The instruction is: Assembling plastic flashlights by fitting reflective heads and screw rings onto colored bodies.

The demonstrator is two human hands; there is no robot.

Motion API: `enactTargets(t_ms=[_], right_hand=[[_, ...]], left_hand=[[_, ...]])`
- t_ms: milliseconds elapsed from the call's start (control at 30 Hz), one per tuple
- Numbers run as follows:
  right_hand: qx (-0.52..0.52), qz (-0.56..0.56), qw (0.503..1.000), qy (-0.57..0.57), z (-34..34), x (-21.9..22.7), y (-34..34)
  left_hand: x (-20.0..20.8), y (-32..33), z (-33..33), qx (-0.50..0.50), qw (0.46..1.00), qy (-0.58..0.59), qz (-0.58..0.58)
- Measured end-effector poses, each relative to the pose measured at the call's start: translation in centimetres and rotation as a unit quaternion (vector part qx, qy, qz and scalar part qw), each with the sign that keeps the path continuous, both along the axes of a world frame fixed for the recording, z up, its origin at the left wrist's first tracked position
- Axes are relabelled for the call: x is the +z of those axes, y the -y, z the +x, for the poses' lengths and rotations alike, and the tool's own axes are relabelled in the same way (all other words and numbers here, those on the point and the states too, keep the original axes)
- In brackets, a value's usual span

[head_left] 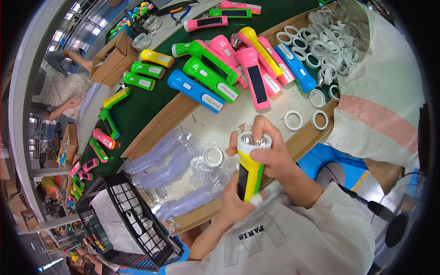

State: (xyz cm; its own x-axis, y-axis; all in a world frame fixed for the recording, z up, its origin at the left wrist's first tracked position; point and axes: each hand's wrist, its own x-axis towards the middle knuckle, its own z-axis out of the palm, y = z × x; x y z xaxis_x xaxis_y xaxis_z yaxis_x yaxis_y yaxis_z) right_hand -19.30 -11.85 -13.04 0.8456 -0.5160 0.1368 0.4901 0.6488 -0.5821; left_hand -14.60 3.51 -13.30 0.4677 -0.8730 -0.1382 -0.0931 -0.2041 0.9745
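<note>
I hold a yellow, green and black flashlight (250,172) upright, with its reflector facing up. My left hand (231,206) is closed round the lower body. My right hand (275,153) grips the white ring (252,147) at the head, one finger bent over the rim by the shiny reflector. Just left of the head, a white ring with a clear disc (212,164) lies on the worktop. Beside it are long stacks of clear discs in plastic sleeves (172,172). Past my hands lie several flashlights, among them a blue one (195,91) and a pink one (252,75).
A heap of white rings (327,46) spills from a large white woven sack (385,87) at the right. Cardboard strips (158,117) border the worktop. A black crate (130,220) stands at lower left. More flashlights line the green belt (123,107); another person (62,85) is beyond it.
</note>
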Motion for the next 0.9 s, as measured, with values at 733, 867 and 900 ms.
enactTargets(t_ms=[733,867,900], right_hand=[[-0.341,-0.084,0.92,-0.173,3.8,3.1,18.2],[-0.452,-0.199,0.821,-0.287,1.5,3.4,30.6],[-0.492,-0.226,0.767,-0.344,1.8,4.0,30.0]], left_hand=[[-0.4,1.1,6.8,0.146,0.979,-0.133,-0.044],[-1.0,0.9,7.3,0.116,0.992,0.05,-0.008],[-1.2,0.7,7.6,0.085,0.973,0.212,0.025]])
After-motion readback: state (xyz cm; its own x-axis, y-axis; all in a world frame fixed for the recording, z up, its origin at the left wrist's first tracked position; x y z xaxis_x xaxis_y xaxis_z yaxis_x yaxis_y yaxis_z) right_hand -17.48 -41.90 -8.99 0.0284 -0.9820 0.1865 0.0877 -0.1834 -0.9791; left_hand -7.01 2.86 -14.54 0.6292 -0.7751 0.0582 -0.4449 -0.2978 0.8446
